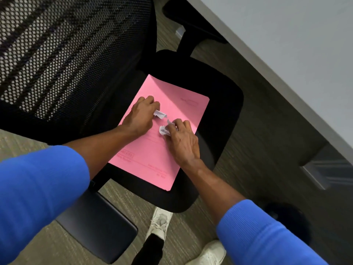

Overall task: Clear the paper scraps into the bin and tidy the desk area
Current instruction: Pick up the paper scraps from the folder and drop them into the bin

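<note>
A pink folder [183, 104] lies flat on the black seat of an office chair [221, 96]. My left hand [141, 115] rests on the folder with its fingers closed around a crumpled white paper scrap [160, 114]. Just to the right, my right hand [181, 140] pinches another white paper scrap [164, 130] against the folder. The two scraps are close together but apart. No bin is in view.
The chair's mesh backrest [66, 54] fills the upper left, and a black armrest [95, 222] juts out at the lower left. A grey desk edge [286, 79] runs diagonally along the right. My white shoes [160, 222] stand on the carpet below the seat.
</note>
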The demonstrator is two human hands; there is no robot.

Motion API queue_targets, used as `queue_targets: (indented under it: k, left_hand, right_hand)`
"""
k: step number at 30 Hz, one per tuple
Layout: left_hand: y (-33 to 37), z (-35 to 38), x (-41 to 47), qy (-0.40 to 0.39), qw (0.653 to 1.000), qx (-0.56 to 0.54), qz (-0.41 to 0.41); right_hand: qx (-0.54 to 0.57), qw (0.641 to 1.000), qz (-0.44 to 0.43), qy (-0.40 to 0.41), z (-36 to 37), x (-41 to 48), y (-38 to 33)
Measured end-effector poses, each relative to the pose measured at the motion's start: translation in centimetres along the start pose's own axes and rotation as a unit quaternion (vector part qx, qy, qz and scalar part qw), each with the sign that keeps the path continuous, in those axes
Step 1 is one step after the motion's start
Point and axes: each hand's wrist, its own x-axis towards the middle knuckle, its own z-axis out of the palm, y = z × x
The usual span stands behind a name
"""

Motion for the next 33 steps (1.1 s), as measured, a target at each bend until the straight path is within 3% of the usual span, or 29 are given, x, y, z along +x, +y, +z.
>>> queue_targets:
  k: [8,15,19,27,31,33]
  left_hand:
    - [5.2,1.1,-1.5,0.024,0.995,-0.077,-0.059]
    - [14.3,3.3,-3.4,0.012,0.988,-0.151,-0.017]
    - [20.5,5.0,-4.0,0.014,0.986,-0.169,0.010]
    - [30.6,10.2,-6.2,-0.068,0.990,-0.126,0.015]
    - [35.3,13.6,-8.6,-0.096,0.985,-0.139,0.023]
    - [37.3,15.5,-9.9,-0.116,0.981,-0.155,0.025]
  right_hand:
    - [0.057,0.994,0.054,0.071,-0.1,-5.2,3.3]
    - [0.085,0.982,0.129,0.109,-1.4,-11.6,7.5]
    - [0.085,0.976,0.180,0.092,-2.1,-16.7,11.1]
    - [0.108,0.926,0.359,0.052,-2.9,-28.0,18.9]
    - [0.100,0.915,0.379,0.093,-2.6,-33.3,22.5]
    - [0.086,0.891,0.433,0.104,-2.1,-35.6,24.4]
